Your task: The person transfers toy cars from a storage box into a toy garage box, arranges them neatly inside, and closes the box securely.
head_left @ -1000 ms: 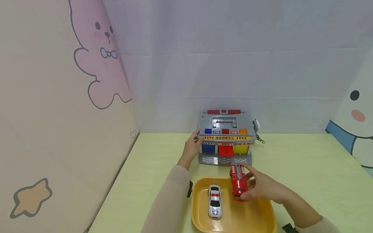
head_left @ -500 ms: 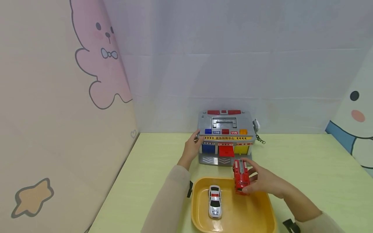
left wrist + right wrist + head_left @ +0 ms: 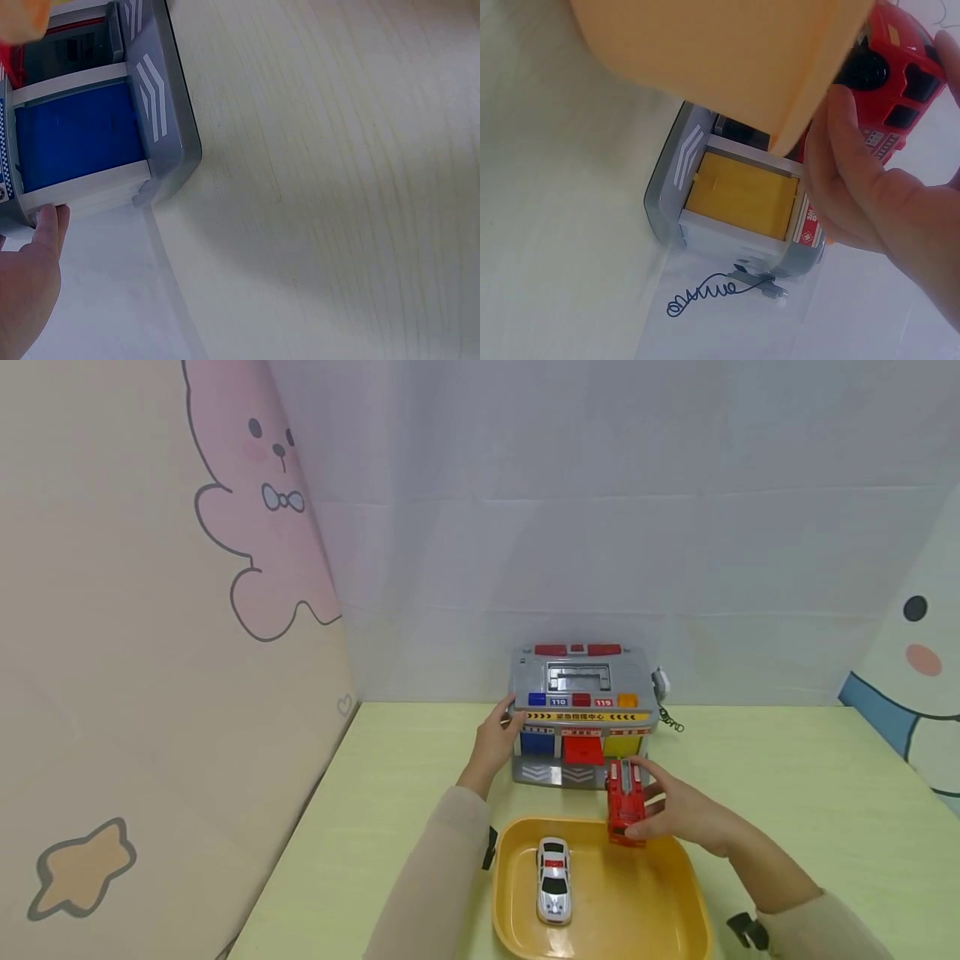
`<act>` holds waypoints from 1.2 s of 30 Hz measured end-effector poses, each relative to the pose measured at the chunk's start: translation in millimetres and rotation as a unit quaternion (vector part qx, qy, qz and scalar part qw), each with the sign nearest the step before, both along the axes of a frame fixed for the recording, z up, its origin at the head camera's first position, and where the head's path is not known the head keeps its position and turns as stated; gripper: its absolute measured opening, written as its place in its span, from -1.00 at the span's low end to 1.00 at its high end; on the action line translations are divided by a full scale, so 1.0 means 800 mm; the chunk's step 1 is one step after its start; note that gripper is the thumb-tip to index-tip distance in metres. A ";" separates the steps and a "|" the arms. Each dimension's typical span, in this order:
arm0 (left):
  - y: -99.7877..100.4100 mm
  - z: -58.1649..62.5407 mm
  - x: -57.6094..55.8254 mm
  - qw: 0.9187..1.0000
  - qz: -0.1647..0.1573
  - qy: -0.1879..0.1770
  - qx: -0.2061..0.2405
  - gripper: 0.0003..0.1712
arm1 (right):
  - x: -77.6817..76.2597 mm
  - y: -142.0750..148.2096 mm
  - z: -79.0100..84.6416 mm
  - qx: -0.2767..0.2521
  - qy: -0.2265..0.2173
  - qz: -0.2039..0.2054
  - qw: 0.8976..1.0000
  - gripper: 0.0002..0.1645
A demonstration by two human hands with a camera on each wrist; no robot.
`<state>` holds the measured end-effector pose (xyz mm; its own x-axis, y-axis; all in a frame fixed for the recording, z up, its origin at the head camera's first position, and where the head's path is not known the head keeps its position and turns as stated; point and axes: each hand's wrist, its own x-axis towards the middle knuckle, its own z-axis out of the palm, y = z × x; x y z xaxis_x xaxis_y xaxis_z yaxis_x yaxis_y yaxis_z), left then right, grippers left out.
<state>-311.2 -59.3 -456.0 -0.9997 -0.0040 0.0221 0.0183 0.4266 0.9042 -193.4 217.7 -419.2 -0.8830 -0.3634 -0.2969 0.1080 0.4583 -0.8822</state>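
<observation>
My right hand [image 3: 686,814] grips a red toy fire truck [image 3: 624,802] between thumb and fingers, above the far rim of the yellow tray. In the right wrist view the tray partly hides the fire truck [image 3: 900,90]. My left hand [image 3: 495,742] rests against the left side of a grey toy garage [image 3: 540,677]. In the left wrist view its straight fingers [image 3: 48,229] touch the side wall beside the blue door [image 3: 79,135]. The garage's red middle door [image 3: 583,750] is raised; the blue and yellow [image 3: 742,196] doors are down.
A white toy police car [image 3: 554,885] lies in the left part of the yellow tray [image 3: 504,868]. A small handset with a coiled cord [image 3: 670,720] hangs at the garage's right side. Behind the garage stands a pale curtain [image 3: 450,568]; a patterned wall [image 3: 150,693] borders the table's left.
My right hand has carried the fire truck forward and slightly right, out from over the tray towards the garage. The left hand stays at the garage's side.
</observation>
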 end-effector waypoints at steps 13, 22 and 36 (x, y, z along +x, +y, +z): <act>0.001 -0.002 -0.001 1.000 0.003 -0.004 0.002 -0.38 | -0.018 0.004 -0.003 0.012 0.014 0.000 1.000 0.24; -0.001 -0.002 -0.001 1.000 0.000 0.005 0.002 -0.39 | -0.029 0.002 -0.007 -0.004 0.015 0.000 1.000 0.24; 0.001 -0.002 -0.001 1.000 0.001 0.005 -0.005 -0.39 | -0.046 0.003 -0.015 -0.016 0.020 0.007 1.000 0.22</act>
<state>-312.4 -58.6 -457.8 -0.9995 -0.0060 0.0321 0.0263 0.4352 0.9000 -229.8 219.8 -431.3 -0.8885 -0.3844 -0.2504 0.0667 0.4318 -0.8995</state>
